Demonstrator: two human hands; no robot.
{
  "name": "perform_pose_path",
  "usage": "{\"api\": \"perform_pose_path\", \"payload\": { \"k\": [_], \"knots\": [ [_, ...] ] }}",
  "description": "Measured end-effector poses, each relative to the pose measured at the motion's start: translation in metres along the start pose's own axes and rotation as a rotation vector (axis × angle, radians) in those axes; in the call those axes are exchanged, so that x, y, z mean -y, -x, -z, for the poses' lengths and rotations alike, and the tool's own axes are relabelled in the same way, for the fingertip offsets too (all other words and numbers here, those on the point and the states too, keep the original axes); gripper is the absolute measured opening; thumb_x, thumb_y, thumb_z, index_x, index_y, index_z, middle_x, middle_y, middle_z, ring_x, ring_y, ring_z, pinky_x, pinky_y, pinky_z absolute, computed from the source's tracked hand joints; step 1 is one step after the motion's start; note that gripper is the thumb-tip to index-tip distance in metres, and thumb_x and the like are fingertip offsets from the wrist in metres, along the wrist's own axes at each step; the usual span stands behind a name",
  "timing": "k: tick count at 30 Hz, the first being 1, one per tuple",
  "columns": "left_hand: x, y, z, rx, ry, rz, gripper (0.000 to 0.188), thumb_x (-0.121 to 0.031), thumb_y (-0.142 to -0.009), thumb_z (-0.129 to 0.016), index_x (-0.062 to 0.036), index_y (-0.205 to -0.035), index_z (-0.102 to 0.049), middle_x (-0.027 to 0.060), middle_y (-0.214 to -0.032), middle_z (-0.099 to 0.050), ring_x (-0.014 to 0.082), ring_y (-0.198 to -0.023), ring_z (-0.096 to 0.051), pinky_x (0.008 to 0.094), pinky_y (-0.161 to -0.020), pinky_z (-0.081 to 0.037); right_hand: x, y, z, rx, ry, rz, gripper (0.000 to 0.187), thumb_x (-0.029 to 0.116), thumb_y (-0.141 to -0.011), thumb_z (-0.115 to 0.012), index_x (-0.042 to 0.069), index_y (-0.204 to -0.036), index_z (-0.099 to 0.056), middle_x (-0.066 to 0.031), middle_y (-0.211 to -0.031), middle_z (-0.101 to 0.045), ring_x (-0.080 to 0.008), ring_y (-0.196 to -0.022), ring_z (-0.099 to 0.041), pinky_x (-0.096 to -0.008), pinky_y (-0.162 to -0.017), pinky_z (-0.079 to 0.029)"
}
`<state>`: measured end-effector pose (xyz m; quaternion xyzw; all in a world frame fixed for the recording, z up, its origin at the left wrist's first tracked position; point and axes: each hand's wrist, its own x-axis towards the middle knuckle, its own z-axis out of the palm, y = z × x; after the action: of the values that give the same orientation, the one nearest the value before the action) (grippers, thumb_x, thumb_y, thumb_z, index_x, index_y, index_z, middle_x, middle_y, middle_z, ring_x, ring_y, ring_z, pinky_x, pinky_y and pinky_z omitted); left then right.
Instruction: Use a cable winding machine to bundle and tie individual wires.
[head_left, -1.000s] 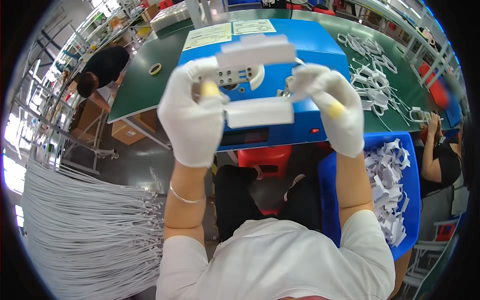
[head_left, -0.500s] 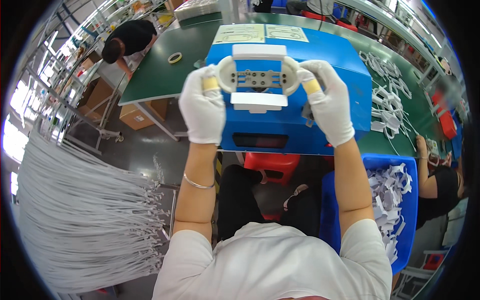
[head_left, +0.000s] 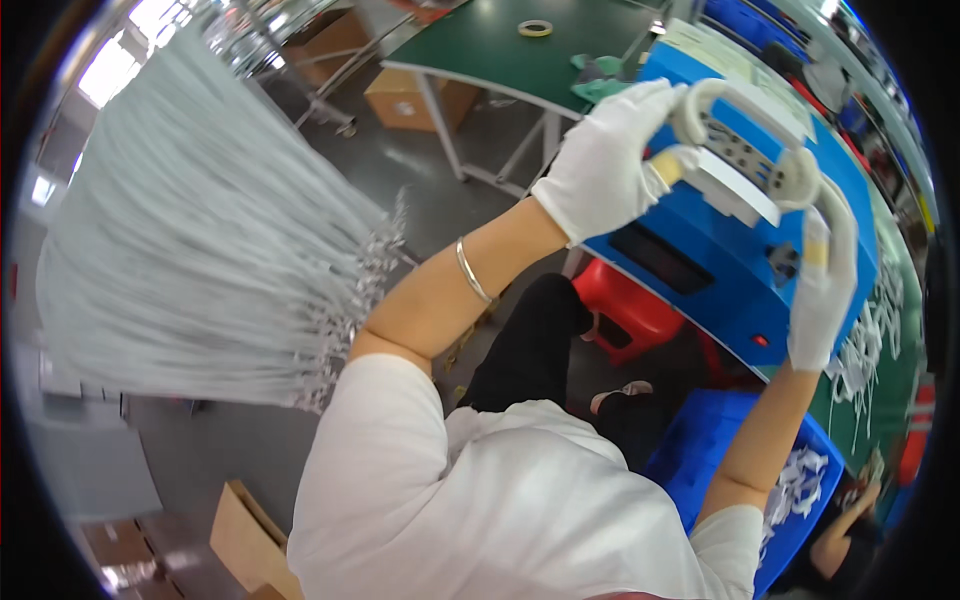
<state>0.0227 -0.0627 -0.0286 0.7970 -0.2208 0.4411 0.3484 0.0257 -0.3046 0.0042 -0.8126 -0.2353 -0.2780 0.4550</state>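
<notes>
A pale ring of what looks like coiled cable (head_left: 797, 180) lies over the blue machine (head_left: 650, 215), around a metal plate (head_left: 740, 150) with several screws. White flaps (head_left: 735, 188) sit along its upper and lower sides. My left hand (head_left: 610, 165), in a white glove with yellow tape on the thumb, has its fingers and thumb around the ring's left end. At the right end, my right hand (head_left: 825, 285), gloved the same way, keeps its thumb and forefinger against the ring. Both grips are slightly blurred.
Many long whitish cables (head_left: 200, 230) hang in a bundle at left. A blue bin (head_left: 700, 430) with white scraps stands at lower right, near a red stool (head_left: 625, 310). Looped white cables (head_left: 865, 345) lie on the right-hand table. A tape roll (head_left: 535, 28) rests on the green table (head_left: 470, 50).
The view has swung leftward, so machine and hands appear farther right and tilted. Both hands remain at the ring's ends. The co-worker at upper left is out of view.
</notes>
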Motion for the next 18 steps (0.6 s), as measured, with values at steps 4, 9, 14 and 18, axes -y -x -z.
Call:
{"api": "perform_pose_path", "payload": {
  "k": [4,9,14,18],
  "knots": [
    [0.044,0.032,0.059,0.566,-0.491,0.081,0.043,-0.040,-0.084,-0.060,-0.0047,-0.108,-0.066,0.0169,-0.113,-0.063,0.0311,-0.107,-0.059,0.0395,-0.091,-0.048,-0.024,0.051,0.013,-0.275,0.083,0.080,0.029,0.013,-0.098,-0.047,-0.003,-0.120,-0.058,-0.0150,-0.123,-0.057,-0.0209,-0.109,-0.056,-0.0335,-0.096,-0.043],
    [0.113,0.052,0.182,1.264,-1.550,0.797,0.026,-0.017,-0.084,-0.054,-0.0149,-0.103,-0.072,0.0039,-0.106,-0.070,0.0240,-0.098,-0.067,0.0415,-0.078,-0.049,-0.065,0.139,0.022,-0.135,-0.074,-0.485,0.025,0.011,-0.098,-0.048,-0.004,-0.114,-0.059,-0.0120,-0.114,-0.061,-0.0195,-0.099,-0.060,-0.0308,-0.091,-0.047],
    [0.100,0.054,0.204,1.322,-1.397,0.816,0.023,-0.009,-0.080,-0.055,-0.0071,-0.097,-0.071,0.0161,-0.100,-0.069,0.0324,-0.095,-0.066,0.0395,-0.080,-0.052,-0.057,0.200,-0.008,0.219,-0.105,-0.566,0.017,0.009,-0.094,-0.054,-0.003,-0.102,-0.063,-0.0100,-0.102,-0.063,-0.0175,-0.092,-0.061,-0.0287,-0.084,-0.048],
    [0.054,0.034,0.170,1.293,-1.170,0.606,0.016,-0.011,-0.081,-0.058,-0.0044,-0.091,-0.069,0.0165,-0.092,-0.067,0.0349,-0.083,-0.065,0.0399,-0.074,-0.052,-0.027,0.217,-0.037,0.480,-0.184,-0.358,0.011,0.004,-0.087,-0.059,-0.001,-0.095,-0.065,-0.0135,-0.098,-0.063,-0.0228,-0.091,-0.062,-0.0299,-0.081,-0.048]
  ]
}}
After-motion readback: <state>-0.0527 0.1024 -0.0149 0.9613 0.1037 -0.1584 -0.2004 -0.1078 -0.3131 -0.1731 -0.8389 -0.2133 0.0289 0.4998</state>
